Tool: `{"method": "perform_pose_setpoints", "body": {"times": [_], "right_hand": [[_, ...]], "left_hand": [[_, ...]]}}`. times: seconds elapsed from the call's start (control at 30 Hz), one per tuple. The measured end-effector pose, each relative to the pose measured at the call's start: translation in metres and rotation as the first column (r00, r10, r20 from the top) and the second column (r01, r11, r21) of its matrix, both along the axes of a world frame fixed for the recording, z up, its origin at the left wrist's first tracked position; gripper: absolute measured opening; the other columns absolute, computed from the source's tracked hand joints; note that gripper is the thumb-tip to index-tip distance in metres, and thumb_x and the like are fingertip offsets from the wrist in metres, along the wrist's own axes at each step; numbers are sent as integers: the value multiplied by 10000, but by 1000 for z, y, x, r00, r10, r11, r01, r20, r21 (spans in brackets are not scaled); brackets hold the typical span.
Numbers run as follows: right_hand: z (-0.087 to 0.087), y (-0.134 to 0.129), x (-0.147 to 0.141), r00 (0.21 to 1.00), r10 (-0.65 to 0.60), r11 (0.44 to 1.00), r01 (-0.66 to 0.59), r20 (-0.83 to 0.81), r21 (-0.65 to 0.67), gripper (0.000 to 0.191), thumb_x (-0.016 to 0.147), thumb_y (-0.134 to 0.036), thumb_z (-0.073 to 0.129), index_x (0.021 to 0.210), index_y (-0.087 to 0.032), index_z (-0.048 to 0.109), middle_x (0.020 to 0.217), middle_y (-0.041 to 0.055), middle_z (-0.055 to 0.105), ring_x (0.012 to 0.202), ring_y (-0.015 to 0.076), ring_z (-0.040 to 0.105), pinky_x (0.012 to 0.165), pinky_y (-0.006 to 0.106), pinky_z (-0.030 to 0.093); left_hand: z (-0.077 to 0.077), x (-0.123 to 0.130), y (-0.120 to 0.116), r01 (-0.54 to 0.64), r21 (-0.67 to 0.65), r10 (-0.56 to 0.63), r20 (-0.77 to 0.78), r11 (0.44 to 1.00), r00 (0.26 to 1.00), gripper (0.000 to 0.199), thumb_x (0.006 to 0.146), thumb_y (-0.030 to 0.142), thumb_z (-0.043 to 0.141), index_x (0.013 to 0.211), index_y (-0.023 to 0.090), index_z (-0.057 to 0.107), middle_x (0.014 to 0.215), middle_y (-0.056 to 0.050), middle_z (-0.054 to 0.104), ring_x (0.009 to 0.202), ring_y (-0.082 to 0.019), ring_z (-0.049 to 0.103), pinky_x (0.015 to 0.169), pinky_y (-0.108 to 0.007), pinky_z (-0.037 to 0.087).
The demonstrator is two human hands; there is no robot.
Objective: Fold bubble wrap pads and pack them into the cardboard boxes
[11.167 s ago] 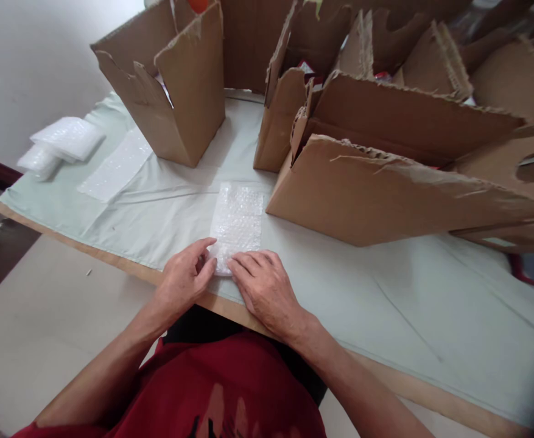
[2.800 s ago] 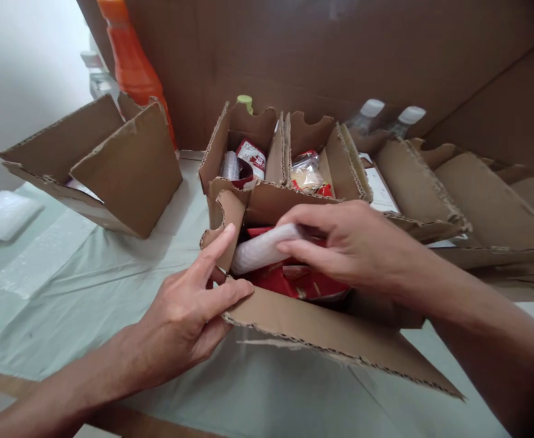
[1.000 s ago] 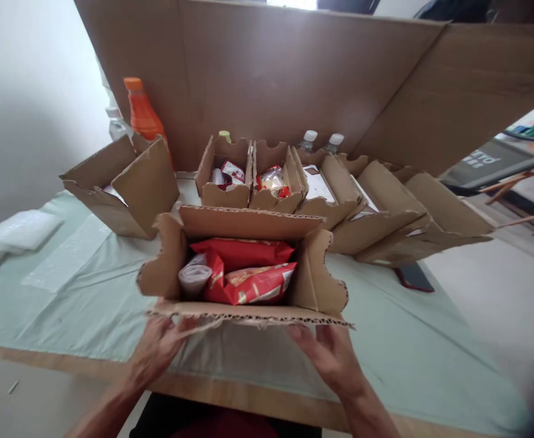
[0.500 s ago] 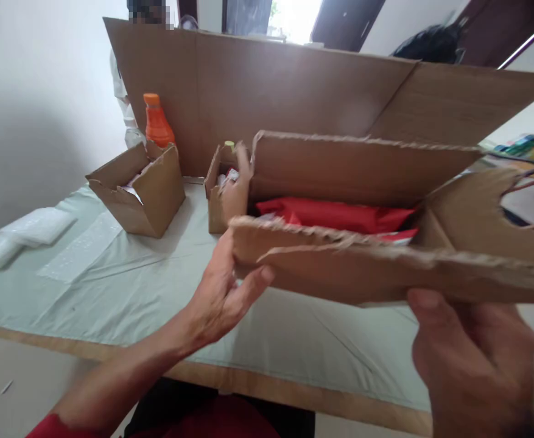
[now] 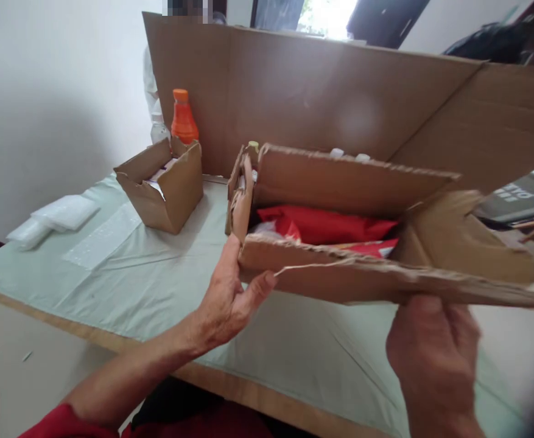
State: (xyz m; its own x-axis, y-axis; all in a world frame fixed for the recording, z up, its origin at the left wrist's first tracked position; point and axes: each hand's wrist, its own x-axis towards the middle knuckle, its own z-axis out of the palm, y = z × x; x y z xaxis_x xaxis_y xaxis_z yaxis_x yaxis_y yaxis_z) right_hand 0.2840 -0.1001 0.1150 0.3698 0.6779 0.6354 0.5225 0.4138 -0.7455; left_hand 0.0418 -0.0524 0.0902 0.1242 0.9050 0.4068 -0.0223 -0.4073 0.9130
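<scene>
My left hand (image 5: 223, 298) grips the near left corner of a long open cardboard box (image 5: 321, 283), its thumb pressed on the front wall and its other fingers mostly hidden behind the end. Under the front wall's right part, my right hand (image 5: 433, 353) is closed on the box, blurred, with its fingertips out of sight. The box is held up above the table. Inside it lie red plastic packets (image 5: 328, 224) and some clear wrapping. A large torn flap (image 5: 467, 237) sticks out at its right end.
A smaller open carton (image 5: 175, 194) stands left, beside an orange bottle (image 5: 184, 118) and a clear bottle (image 5: 159, 129). Clear plastic packs (image 5: 66, 213) lie on the green cloth (image 5: 170, 286). A tall cardboard panel (image 5: 294, 91) stands behind. White caps (image 5: 337, 153) show beyond the box.
My view has turned left. Relative to the table, the box and both hands have shifted left, towards the small carton behind. My right hand has moved further beneath the front wall.
</scene>
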Motion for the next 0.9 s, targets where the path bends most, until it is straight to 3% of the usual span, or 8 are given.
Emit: {"method": "perform_pose_setpoints", "body": {"times": [0.1, 0.2, 0.33, 0.47, 0.53, 0.6, 0.73, 0.9], "right_hand": [[-37, 8, -16, 986, 130, 985, -141, -99, -104, 331, 924, -540, 672, 1039, -242, 759, 984, 60, 765, 1036, 279, 702, 992, 440, 527], [-65, 36, -49, 935, 305, 910, -342, -180, -236, 465, 912, -609, 656, 1115, -198, 739, 1098, 103, 770, 1088, 303, 699, 978, 437, 547], [-80, 82, -100, 826, 504, 759, -563, -251, -328, 676, 878, -705, 638, 1314, -188, 638, 1298, 129, 711, 1212, 324, 653, 1041, 464, 526], [-79, 122, -139, 729, 648, 651, -680, -218, -338, 784, 913, -708, 582, 1506, -206, 478, 1452, 132, 617, 1321, 312, 587, 1120, 460, 474], [-80, 136, -153, 747, 637, 676, -660, -192, -327, 834, 935, -720, 528, 1574, -206, 381, 1535, 137, 542, 1395, 311, 527, 1175, 475, 421], [-84, 148, -164, 797, 579, 741, -603, -173, -297, 849, 956, -741, 454, 1600, -202, 328, 1607, 143, 452, 1478, 313, 433, 1230, 507, 342], [-101, 160, -181, 864, 477, 824, -503, -159, -261, 837, 985, -759, 313, 1627, -224, 264, 1700, 128, 288, 1567, 304, 274, 1278, 563, 201], [-122, 164, -195, 900, 420, 865, -437, -120, -246, 751, 1020, -694, 277, 1612, -233, 320, 1673, 124, 351, 1560, 277, 296, 1273, 562, 212]], "left_hand": [[-44, -19, -27, -120, -200, 121, -8, 972, 993, 442, 955, 503, 658, 1269, 204, 568, 1198, -111, 670, 1171, -275, 627, 1052, -429, 501], [-73, -51, -49, -332, -280, 324, -79, 900, 943, 427, 943, 489, 674, 1249, 209, 573, 1122, -87, 690, 1152, -277, 642, 1077, -438, 489], [-88, -85, -60, -598, -259, 582, -144, 758, 800, 529, 931, 499, 678, 1346, 208, 526, 1256, -108, 666, 1246, -293, 613, 1140, -457, 453], [-88, -95, -64, -660, -251, 637, -177, 708, 750, 642, 956, 465, 646, 1501, 234, 398, 1444, -123, 567, 1380, -292, 529, 1236, -465, 353], [-88, -91, -68, -655, -241, 624, -199, 716, 756, 697, 970, 430, 629, 1565, 255, 310, 1526, -119, 498, 1481, -291, 425, 1285, -467, 267], [-91, -86, -71, -636, -240, 596, -224, 733, 771, 734, 975, 409, 617, 1598, 269, 255, 1576, -117, 446, 1542, -296, 336, 1304, -479, 221], [-104, -74, -76, -607, -215, 553, -263, 765, 790, 801, 949, 406, 634, 1622, 297, 214, 1624, -101, 390, 1577, -317, 273, 1308, -491, 245], [-125, -66, -79, -574, -200, 527, -244, 794, 814, 854, 961, 383, 620, 1653, 297, 129, 1701, -120, 244, 1599, -342, 206, 1305, -542, 221]]}}
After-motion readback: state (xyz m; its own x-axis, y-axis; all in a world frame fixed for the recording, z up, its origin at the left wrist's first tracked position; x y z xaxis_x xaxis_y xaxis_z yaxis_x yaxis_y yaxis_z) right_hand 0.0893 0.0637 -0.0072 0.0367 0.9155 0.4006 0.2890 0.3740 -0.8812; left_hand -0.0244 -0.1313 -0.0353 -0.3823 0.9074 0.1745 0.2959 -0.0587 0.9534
